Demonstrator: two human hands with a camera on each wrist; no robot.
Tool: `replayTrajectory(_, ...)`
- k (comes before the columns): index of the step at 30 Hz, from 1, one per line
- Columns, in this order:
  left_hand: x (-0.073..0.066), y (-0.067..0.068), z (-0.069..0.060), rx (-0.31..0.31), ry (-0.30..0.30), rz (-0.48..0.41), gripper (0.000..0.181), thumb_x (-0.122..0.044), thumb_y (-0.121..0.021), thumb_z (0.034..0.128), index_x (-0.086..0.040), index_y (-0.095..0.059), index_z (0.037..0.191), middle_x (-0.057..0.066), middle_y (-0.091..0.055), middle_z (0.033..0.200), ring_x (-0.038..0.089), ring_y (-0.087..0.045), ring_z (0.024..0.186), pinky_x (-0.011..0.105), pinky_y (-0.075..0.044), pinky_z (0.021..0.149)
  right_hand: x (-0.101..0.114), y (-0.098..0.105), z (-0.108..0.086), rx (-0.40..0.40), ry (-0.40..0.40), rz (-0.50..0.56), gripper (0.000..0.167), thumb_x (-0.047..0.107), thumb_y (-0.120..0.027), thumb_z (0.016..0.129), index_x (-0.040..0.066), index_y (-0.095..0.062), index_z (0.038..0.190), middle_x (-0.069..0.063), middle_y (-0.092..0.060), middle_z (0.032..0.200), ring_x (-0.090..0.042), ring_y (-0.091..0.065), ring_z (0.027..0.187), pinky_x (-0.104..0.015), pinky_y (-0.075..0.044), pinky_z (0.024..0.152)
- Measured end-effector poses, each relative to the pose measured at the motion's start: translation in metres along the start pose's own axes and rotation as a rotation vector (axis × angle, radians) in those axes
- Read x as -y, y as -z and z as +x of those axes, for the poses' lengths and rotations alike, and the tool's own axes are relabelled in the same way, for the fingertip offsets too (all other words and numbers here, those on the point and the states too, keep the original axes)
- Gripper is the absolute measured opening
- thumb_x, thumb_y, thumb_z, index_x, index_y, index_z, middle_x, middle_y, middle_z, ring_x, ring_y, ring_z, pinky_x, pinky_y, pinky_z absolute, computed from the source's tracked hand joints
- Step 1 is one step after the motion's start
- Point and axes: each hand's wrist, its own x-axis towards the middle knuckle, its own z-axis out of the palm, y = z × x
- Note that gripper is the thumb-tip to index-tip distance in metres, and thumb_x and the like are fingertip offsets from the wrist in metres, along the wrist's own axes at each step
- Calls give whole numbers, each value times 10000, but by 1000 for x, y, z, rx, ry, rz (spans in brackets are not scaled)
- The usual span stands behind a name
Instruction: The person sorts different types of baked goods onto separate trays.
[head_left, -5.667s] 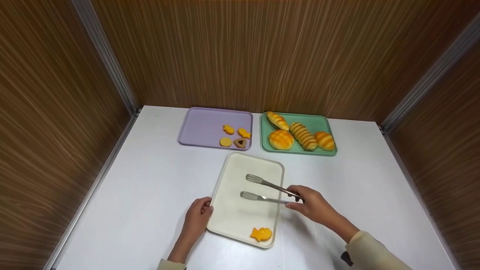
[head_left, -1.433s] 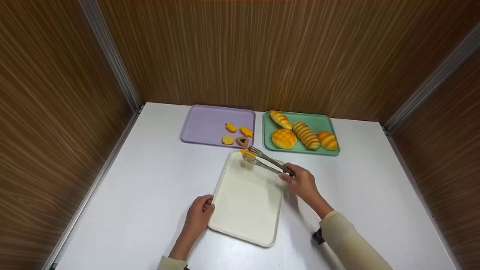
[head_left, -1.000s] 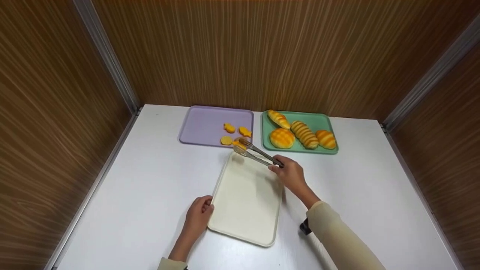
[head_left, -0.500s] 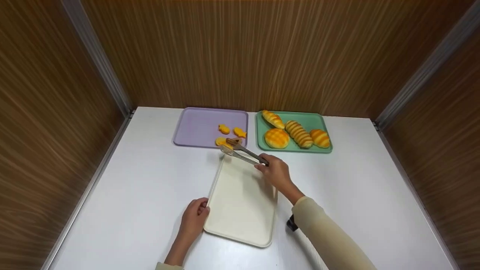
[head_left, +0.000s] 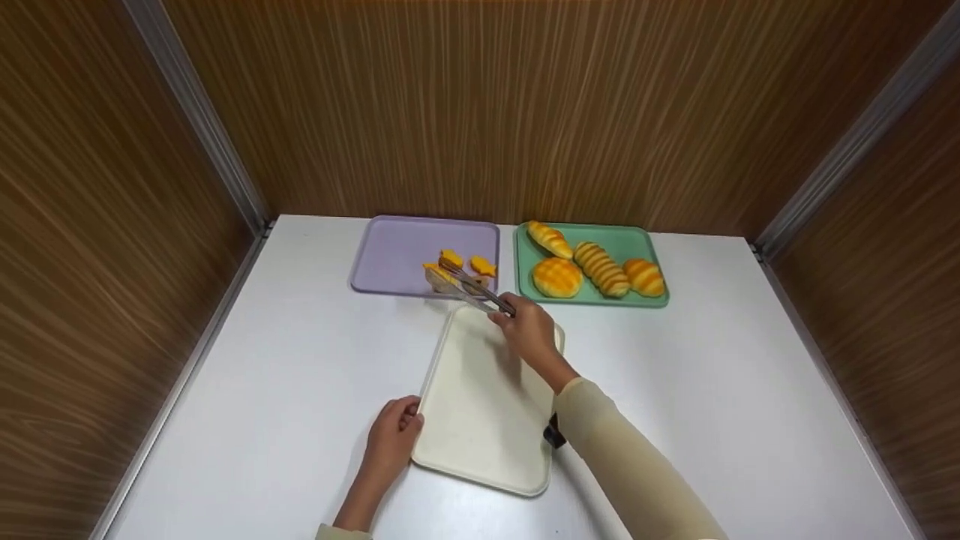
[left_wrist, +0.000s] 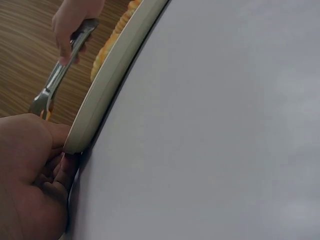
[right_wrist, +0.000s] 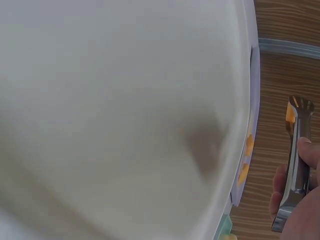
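Observation:
In the head view my left hand (head_left: 390,439) grips the left edge of the cream tray (head_left: 487,442); in the left wrist view its fingers curl at the tray's rim (left_wrist: 107,85). My right hand (head_left: 529,330) holds metal tongs (head_left: 484,292) by their rear part. Between the slotted tips is an orange fish-shaped piece (right_wrist: 290,114), partly covered by them. The tips hover over the near right part of the purple tray (head_left: 397,255). Two orange fish pieces, one here (head_left: 483,265), and a heart-shaped cookie (head_left: 478,285) lie there. The round yellow cookie is hidden behind the tongs.
A green tray (head_left: 626,238) stands at the back right with several breads, among them a round bun (head_left: 557,277) and a ridged loaf (head_left: 601,270). Wood-grain panels (head_left: 480,112) enclose the white table (head_left: 285,360) at the back and both sides.
The tongs took the fish piece from the near end of the cream tray and carried it away from me, then leftward over the purple tray. My left hand stayed on the cream tray.

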Motion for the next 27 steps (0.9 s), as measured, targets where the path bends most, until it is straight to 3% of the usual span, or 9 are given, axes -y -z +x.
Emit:
replayTrajectory(5, 1, -1, -1, -9, -30, 3, 283, -93, -617, 974, -18, -646, 1245, 57, -624, 1069, 123, -542, 912, 250, -482, 798, 5, -11, 10, 3, -37, 15, 216, 273, -761, 906, 117, -731, 1052, -17, -679, 831, -195, -545, 739, -390, -436, 670)
replayTrajectory(11, 0, 1, -1, -10, -25, 0, 281, -93, -615, 974, -23, -648, 1244, 45, -621, 1056, 121, -541, 909, 247, -481, 796, 10, -25, 19, -1, -126, 59, 237, 265, -758, 907, 105, -736, 1080, -43, -744, 968, -211, -633, 836, -427, -508, 782)
replayTrajectory(17, 0, -1, 0, 0, -30, -7, 285, -98, -611, 979, -22, -640, 1253, 45, -617, 1067, 121, -540, 914, 244, -477, 798, 5, -40, 23, -32, -176, 44, 197, 282, -747, 917, 119, -735, 1027, -56, -739, 897, -239, -600, 753, -420, -470, 706)
replayTrajectory(22, 0, -1, 1, -9, -31, -4, 277, -89, -618, 973, -27, -647, 1241, 50, -622, 1059, 125, -540, 910, 248, -474, 799, 2, -51, 25, -38, -225, 74, 238, 262, -757, 907, 112, -742, 1091, -56, -744, 945, -222, -598, 789, -405, -471, 736)
replayTrajectory(27, 0, 0, 0, -25, -34, 5, 275, -82, -627, 965, -22, -654, 1232, 50, -626, 1052, 123, -540, 903, 251, -475, 792, 2, -58, 28, -21, -224, 94, 262, 258, -750, 913, 87, -733, 1111, -75, -749, 977, -243, -631, 825, -425, -488, 758)
